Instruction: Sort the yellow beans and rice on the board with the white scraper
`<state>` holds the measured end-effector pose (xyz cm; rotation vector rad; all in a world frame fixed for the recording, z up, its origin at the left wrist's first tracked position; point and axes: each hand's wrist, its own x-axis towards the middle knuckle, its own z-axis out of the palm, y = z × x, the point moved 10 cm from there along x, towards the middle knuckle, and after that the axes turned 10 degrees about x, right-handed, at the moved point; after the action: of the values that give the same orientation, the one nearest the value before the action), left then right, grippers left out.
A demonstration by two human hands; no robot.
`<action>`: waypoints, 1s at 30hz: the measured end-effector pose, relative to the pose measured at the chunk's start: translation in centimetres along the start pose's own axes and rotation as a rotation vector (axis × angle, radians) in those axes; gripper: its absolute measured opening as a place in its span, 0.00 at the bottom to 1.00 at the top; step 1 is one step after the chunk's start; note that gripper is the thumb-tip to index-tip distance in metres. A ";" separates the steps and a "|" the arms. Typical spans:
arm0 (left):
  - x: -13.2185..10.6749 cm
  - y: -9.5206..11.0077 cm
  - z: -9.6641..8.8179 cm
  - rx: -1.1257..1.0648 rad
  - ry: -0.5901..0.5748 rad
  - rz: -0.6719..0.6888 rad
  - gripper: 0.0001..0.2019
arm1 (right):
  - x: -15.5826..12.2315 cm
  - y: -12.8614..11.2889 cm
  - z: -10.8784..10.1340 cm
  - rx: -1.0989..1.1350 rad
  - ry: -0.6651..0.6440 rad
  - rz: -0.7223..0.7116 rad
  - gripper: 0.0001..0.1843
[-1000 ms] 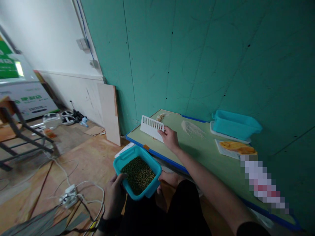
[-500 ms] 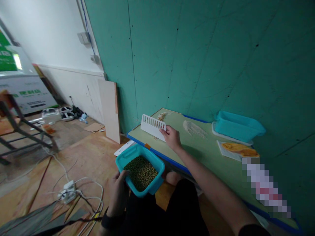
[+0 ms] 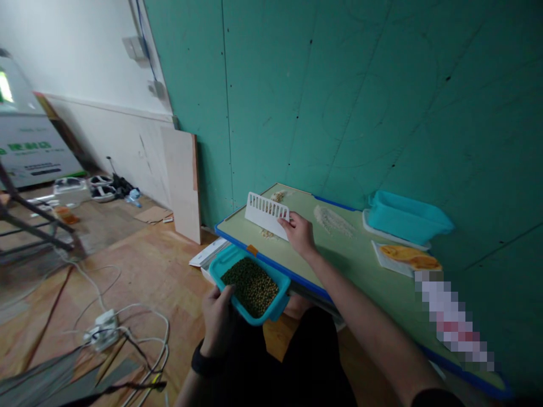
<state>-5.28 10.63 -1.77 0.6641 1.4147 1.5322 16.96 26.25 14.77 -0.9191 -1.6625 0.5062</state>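
Note:
My left hand (image 3: 218, 319) grips the near edge of a teal plastic tub (image 3: 275, 310) filled with green beans (image 3: 251, 285), held just below the table's front edge. On the table top, my right hand (image 3: 300, 234) is closed on a white slotted plastic divider (image 3: 266, 213) that stands on its long edge. A few pale grains (image 3: 266, 233) lie at the divider's foot, and more pale grains (image 3: 278, 196) lie behind it.
The green table (image 3: 360, 265) has a blue rim and stands against a teal wall. On it lie a streak of white grain (image 3: 331, 220), a teal tub on a white tray (image 3: 405, 216) and a yellow item on a white card (image 3: 406, 257). A power strip with cables (image 3: 102, 332) lies on the wooden floor at left.
My left hand has brought the bean tub up and rightwards, close under the table edge. My right hand still holds the divider in much the same place.

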 end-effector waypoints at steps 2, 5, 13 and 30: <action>0.0 -0.5 0.1 -0.036 -0.023 -0.016 0.15 | 0.0 -0.2 0.1 0.003 -0.013 -0.004 0.12; -0.4 -1.0 0.1 -0.046 -0.088 -0.019 0.18 | -0.1 -0.4 0.4 0.021 -0.032 -0.002 0.12; -1.7 -1.2 0.2 -0.058 -0.298 -0.011 0.18 | -0.3 -0.1 0.4 0.026 -0.025 0.003 0.13; -1.4 -2.0 0.8 -0.071 -0.328 -0.017 0.20 | -0.8 -0.2 2.0 0.109 -0.117 0.001 0.14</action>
<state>-3.47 9.59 -3.28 0.8163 1.1110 1.3802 15.11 25.73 13.86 -0.8230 -1.7215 0.6556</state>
